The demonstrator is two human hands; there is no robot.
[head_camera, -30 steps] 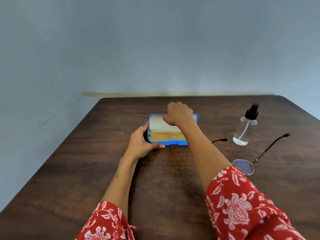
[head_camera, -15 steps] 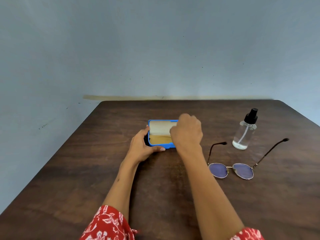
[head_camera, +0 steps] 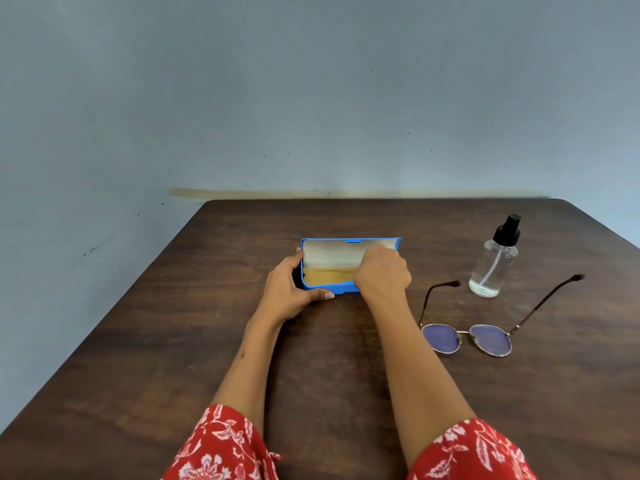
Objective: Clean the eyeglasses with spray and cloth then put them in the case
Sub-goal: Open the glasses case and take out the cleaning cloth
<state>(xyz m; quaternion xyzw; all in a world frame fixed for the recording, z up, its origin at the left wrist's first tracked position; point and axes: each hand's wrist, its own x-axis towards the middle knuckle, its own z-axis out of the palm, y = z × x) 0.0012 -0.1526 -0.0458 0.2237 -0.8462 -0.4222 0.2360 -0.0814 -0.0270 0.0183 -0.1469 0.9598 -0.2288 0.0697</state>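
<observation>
The right hand [head_camera: 382,271] has slid back over the open blue case [head_camera: 332,289], fingers curled inside, can't tell if gripping, while the left hand [head_camera: 289,292] grips its end.

A dark brown wooden table [head_camera: 173,358] with rounded far corners stands against a pale blue-grey wall, and three things lie directly on it. A blue glasses case [head_camera: 341,289] sits open near the middle towards the far edge, its pale lid raised and a tan cloth [head_camera: 327,276] lying in its tray. To the right stands an upright clear spray bottle [head_camera: 493,265] with a black pump top, and just in front of it rest the eyeglasses [head_camera: 467,339], temples unfolded and pointing away, lenses nearest the viewer.
</observation>
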